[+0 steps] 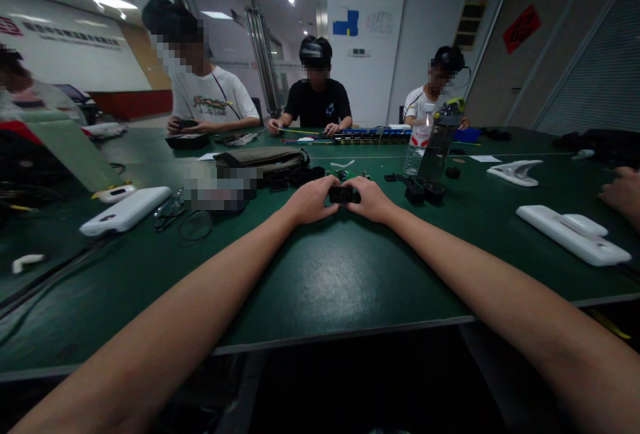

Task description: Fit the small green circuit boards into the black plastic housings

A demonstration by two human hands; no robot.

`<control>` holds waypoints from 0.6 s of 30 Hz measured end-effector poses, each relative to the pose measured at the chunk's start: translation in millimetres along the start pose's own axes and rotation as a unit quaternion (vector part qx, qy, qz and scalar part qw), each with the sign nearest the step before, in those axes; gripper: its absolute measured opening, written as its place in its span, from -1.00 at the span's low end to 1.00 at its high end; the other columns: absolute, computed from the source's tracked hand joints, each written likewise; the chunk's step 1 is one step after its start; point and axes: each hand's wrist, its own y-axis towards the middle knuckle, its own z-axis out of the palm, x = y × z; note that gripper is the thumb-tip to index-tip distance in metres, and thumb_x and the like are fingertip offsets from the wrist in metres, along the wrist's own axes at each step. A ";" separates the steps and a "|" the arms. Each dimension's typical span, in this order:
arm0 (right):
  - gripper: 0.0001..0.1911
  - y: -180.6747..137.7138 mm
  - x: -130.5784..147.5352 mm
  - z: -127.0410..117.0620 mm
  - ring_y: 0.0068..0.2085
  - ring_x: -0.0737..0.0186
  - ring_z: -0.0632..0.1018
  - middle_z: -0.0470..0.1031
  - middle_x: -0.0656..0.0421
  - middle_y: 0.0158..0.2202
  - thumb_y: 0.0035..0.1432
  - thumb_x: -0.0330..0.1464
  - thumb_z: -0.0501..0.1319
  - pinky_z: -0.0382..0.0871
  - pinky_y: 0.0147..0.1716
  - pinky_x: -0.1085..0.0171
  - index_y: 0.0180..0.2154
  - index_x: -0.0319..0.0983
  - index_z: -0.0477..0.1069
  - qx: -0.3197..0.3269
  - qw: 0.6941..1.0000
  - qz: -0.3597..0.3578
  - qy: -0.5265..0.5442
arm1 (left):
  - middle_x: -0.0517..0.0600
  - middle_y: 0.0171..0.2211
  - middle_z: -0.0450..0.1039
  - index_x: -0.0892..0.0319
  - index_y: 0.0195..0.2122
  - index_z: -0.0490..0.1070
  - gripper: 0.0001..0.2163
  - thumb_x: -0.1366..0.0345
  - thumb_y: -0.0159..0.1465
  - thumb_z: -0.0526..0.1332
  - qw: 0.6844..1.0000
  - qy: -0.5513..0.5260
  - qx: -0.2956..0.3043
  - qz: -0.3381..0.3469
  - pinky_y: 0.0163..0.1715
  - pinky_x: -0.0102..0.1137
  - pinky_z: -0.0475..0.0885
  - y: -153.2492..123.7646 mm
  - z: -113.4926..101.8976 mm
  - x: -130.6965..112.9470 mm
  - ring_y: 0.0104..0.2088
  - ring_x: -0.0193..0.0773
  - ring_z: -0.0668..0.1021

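Mid-bench, straight ahead: one small black block-like piece (342, 195), between both hands, low over the green bench (325, 287). Cannot tell whether its underside touches.

Left hand (315, 201) curled part-closed on its left end, right hand (373, 199) likewise on its right; thumbs near, fingers far. Two-ended grip probably steadies the piece and leaves its near face uncovered. Two forearms (215, 287) come in from near left and near right, angled so the hands meet at centre.

Just beyond the hands: green circuit-like bits (350, 175), perhaps laid there for reach. Too small and blurred to count.

Right of the hands: two black blocks (414, 191), side by side. Two bottles just beyond, one clear (416, 154), one dark (440, 147), both upright, likely to take little room.

Left, farther off: one drab bag (263, 162), lying flat.

Long white devices, two: one left (125, 211), a cable (55, 273) leading near-left from it, probably set edgeward for slack; one right (545, 226), carrying one smaller white piece (584, 225). One white bracket-like object (515, 172) beyond.

Far side: three seated people (319, 104). Far left, one more, partly cut off. Right edge: one other person's hand (620, 197).
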 end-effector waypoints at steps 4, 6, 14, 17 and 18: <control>-0.56 -0.6 -1.0 2.4 0.04 0.00 0.52 0.54 0.02 -0.02 0.06 -0.41 0.33 0.37 0.07 0.08 0.02 -0.23 0.48 0.006 1.000 0.008 -0.011 | 0.13 -0.12 0.49 0.20 -0.04 0.31 -0.70 0.33 0.18 0.17 1.000 0.013 0.001 0.005 -0.06 -0.24 0.48 -0.2 -0.6 0.2 -0.11 -0.08 0.56; -0.53 -0.9 -0.8 2.6 0.06 -0.01 0.52 0.54 0.01 0.00 0.08 -0.39 0.34 0.36 0.08 0.07 0.07 -0.22 0.48 0.020 0.999 0.017 -0.021 | 0.14 -0.12 0.48 0.22 -0.04 0.32 -0.70 0.34 0.19 0.17 1.000 0.021 0.004 0.007 -0.05 -0.23 0.48 -0.2 -0.1 0.8 -0.10 -0.08 0.55; -0.51 -2.2 0.9 -2.0 0.07 -0.01 0.50 0.52 0.00 0.03 0.17 -0.30 0.35 0.33 0.07 0.06 0.14 -0.18 0.46 0.053 0.998 0.018 -0.021 | 0.14 -0.13 0.45 0.21 -0.07 0.37 -0.72 0.19 0.24 0.22 0.999 0.040 0.008 0.006 -0.03 -0.17 0.48 1.0 1.8 4.9 -0.08 -0.02 0.54; -0.50 -2.6 3.7 -3.7 0.09 -0.04 0.49 0.51 0.00 0.06 0.18 -0.28 0.34 0.32 0.08 0.04 0.16 -0.17 0.46 0.068 0.997 0.035 -0.028 | 0.13 -0.14 0.45 0.19 -0.10 0.38 -0.72 0.15 0.24 0.24 0.998 0.054 0.013 -0.003 -0.05 -0.18 0.48 0.9 1.3 4.2 -0.09 -0.02 0.54; -0.50 -2.6 4.7 -4.1 0.10 -0.05 0.48 0.50 -0.01 0.08 0.18 -0.29 0.33 0.31 0.09 0.03 0.16 -0.17 0.45 0.071 0.996 0.041 -0.032 | 0.13 -0.14 0.44 0.18 -0.11 0.37 -0.73 0.15 0.24 0.24 0.998 0.058 0.015 -0.005 -0.06 -0.18 0.48 0.8 1.0 3.8 -0.09 -0.02 0.54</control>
